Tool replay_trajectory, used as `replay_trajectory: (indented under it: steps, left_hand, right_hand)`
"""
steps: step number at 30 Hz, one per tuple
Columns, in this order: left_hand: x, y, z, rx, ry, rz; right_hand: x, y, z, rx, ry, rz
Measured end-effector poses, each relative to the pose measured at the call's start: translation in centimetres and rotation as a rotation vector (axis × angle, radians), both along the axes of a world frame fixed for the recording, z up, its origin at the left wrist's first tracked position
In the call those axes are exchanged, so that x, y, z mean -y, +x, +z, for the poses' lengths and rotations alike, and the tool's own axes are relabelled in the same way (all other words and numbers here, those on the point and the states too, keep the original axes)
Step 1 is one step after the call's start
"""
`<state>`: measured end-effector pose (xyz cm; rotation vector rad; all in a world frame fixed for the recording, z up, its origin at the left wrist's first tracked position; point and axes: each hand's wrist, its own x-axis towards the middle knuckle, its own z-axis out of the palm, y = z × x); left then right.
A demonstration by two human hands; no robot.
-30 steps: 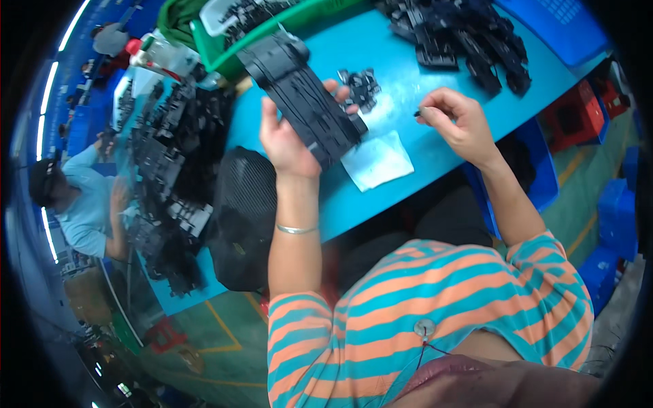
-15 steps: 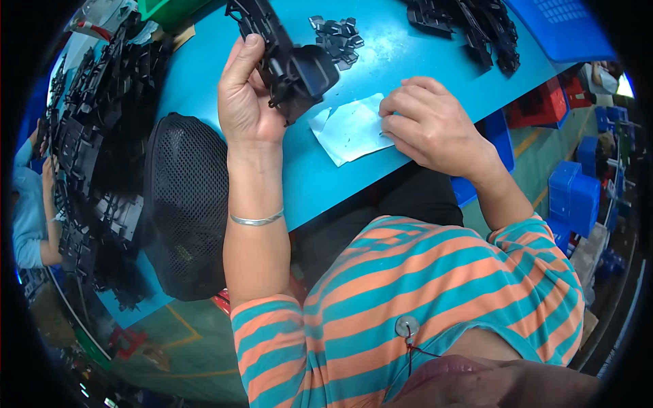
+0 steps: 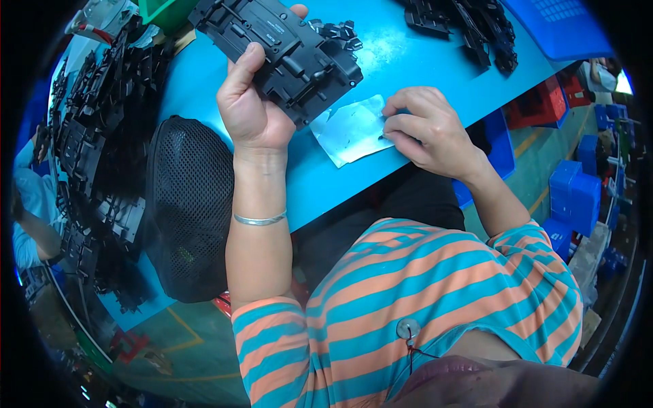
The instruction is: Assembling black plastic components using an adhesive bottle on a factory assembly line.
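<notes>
In the head view, looking down, a black plastic part [image 3: 289, 54] is held up over the table, toward the top and left of centre. The left hand [image 3: 255, 112] is wrapped around it, thumb on the near face and a fingertip showing at the far edge. The part looks light for its size and stiff, smooth enough to slip a little; its thin ribs, posts and clips look easy to snap, so the solid outer edges seem the safest hold.

The right hand [image 3: 432, 129] is bent inward at the edge of a white sheet [image 3: 350, 129], thumb and forefinger together, apparently pinching a small dark piece [image 3: 382, 137]; its shape is too small to tell.

The tabletop [image 3: 309, 194] is smooth, bright blue, with glare beyond the sheet. Small black pieces [image 3: 343, 32] sit just behind the held part. More black parts [image 3: 469, 27] lie at the far side, and a large heap [image 3: 92, 143] rises at left, beyond a black mesh bag [image 3: 190, 204]. Around the table are a blue basket [image 3: 568, 30], a red crate [image 3: 541, 103], blue bins [image 3: 575, 197], a green floor with yellow lines, and another person's blue sleeve [image 3: 32, 197] at far left.
</notes>
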<state>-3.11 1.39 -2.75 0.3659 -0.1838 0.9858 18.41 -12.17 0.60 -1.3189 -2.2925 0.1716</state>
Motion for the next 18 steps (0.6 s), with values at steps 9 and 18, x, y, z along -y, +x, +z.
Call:
replay_trajectory:
  steps: [9, 18]
  left_hand:
    - [1.0, 1.3, 1.8, -0.021, -0.083, 0.033]
    - [2.1, 1.9, 2.8, -0.357, -0.185, 0.138]
  right_hand:
    - [0.4, 0.3, 0.1, -0.096, -0.037, -0.089]
    - [-0.3, 1.0, 0.3, -1.374, -0.782, -0.387]
